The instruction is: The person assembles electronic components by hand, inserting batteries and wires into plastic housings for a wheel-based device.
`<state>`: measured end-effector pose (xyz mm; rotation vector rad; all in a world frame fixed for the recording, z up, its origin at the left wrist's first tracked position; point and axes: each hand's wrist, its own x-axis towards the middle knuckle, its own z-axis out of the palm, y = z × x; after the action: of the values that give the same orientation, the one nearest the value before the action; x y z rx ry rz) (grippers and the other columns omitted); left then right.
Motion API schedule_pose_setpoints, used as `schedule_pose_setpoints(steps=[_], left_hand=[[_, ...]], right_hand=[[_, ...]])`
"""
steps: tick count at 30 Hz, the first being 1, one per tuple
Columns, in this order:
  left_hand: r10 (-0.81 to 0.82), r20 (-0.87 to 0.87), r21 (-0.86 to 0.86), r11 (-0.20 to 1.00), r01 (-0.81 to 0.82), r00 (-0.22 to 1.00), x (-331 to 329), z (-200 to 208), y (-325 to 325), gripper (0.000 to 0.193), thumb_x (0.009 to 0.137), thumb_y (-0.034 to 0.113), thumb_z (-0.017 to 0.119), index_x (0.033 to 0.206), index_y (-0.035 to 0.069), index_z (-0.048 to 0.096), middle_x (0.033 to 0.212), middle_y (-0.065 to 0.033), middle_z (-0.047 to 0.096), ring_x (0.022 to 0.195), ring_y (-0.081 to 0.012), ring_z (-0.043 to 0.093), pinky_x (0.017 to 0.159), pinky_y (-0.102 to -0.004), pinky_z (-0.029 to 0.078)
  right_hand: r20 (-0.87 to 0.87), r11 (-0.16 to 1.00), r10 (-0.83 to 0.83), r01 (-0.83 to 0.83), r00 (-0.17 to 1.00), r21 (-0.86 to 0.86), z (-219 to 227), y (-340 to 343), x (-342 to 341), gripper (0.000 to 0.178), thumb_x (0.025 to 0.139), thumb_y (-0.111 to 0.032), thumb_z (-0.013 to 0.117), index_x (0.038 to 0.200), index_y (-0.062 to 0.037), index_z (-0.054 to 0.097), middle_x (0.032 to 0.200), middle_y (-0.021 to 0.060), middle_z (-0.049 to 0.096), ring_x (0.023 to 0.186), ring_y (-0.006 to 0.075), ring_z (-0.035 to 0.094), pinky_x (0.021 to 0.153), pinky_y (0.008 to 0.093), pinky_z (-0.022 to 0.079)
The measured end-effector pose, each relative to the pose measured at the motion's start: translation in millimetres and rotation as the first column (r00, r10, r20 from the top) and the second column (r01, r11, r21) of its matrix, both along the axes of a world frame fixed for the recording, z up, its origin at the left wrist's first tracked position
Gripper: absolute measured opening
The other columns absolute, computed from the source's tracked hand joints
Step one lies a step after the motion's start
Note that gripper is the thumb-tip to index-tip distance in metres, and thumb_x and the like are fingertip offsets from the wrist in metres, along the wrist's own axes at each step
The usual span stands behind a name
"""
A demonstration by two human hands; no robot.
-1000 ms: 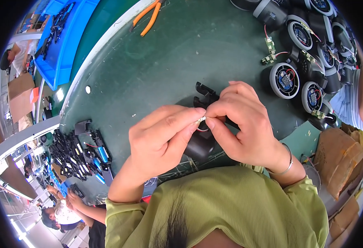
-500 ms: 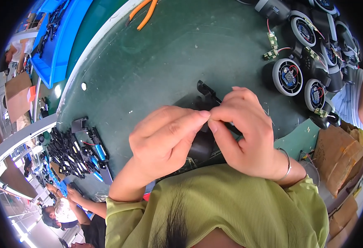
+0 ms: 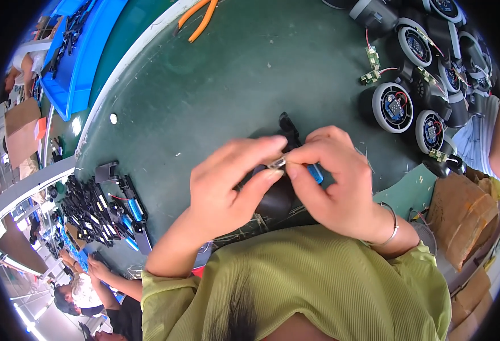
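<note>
A small silvery part (image 3: 277, 163) is pinched between the fingertips of my left hand (image 3: 227, 176). Thumb and forefinger of my right hand (image 3: 332, 179) close on the same part's right end; its exact kind is too small to tell. Directly beneath both hands is a dark rounded housing (image 3: 276, 200), partly hidden by my fingers. A black narrow plastic piece (image 3: 288, 128) sticks up beyond my fingertips. Between my right fingers a blue cylindrical cell (image 3: 316, 173) shows, mostly covered.
Orange-handled pliers (image 3: 203, 20) lie at the far edge. Round black-and-grey housings (image 3: 394, 108) with circuit boards crowd the right. On the left are piled black plastic parts (image 3: 91, 207) with blue cells and a blue bin (image 3: 79, 74). A co-worker's arm (image 3: 113, 277) is at lower left.
My left fingers have opened slightly, bringing the silvery part into view. The blue cell now shows between my right fingers, and the black narrow piece stands more upright.
</note>
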<state>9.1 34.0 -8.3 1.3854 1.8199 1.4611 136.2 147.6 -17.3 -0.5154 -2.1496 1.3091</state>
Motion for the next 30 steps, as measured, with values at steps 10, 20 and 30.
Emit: schedule_pose_setpoints(steps=[10, 20, 30], left_hand=[[-0.088, 0.242, -0.014, 0.995, 0.095, 0.966, -5.9, -2.3, -3.5, 0.024, 0.076, -0.002, 0.068, 0.1, -0.002, 0.065, 0.089, -0.0129, 0.066, 0.077, -0.0203, 0.064, 0.066, -0.0278, 0.051], [-0.185, 0.328, -0.019, 0.979, 0.202, 0.926, -10.1, -8.3, -5.3, 0.03, 0.072, 0.005, 0.074, 0.099, -0.001, 0.064, 0.09, -0.0132, 0.065, 0.079, -0.0219, 0.064, 0.068, -0.0283, 0.05], [-0.291, -0.132, -0.254, 0.934, 0.251, 0.948, 4.4, -15.2, -31.9, 0.07, 0.061, 0.041, 0.079, 0.114, 0.004, 0.054, 0.109, -0.0141, 0.054, 0.099, -0.0319, 0.055, 0.084, -0.0404, 0.046]], right_hand=[[0.012, 0.998, 0.067, -0.067, 0.998, 0.008, 3.3, 6.9, 4.8, 0.01, 0.071, 0.006, 0.061, 0.078, -0.0002, 0.059, 0.069, 0.0076, 0.058, 0.069, 0.0231, 0.053, 0.064, 0.0311, 0.043], [-0.036, 0.99, 0.134, -0.132, 0.99, 0.048, 0.8, 13.5, 7.7, 0.015, 0.067, 0.005, 0.064, 0.078, -0.0047, 0.062, 0.068, 0.0055, 0.057, 0.066, 0.0227, 0.053, 0.069, 0.0327, 0.041], [0.048, 0.984, 0.173, -0.174, 0.984, 0.022, 6.2, 28.1, 19.9, 0.008, 0.072, 0.006, 0.061, 0.078, 0.0004, 0.058, 0.075, 0.0105, 0.059, 0.071, 0.0265, 0.055, 0.068, 0.0337, 0.045]])
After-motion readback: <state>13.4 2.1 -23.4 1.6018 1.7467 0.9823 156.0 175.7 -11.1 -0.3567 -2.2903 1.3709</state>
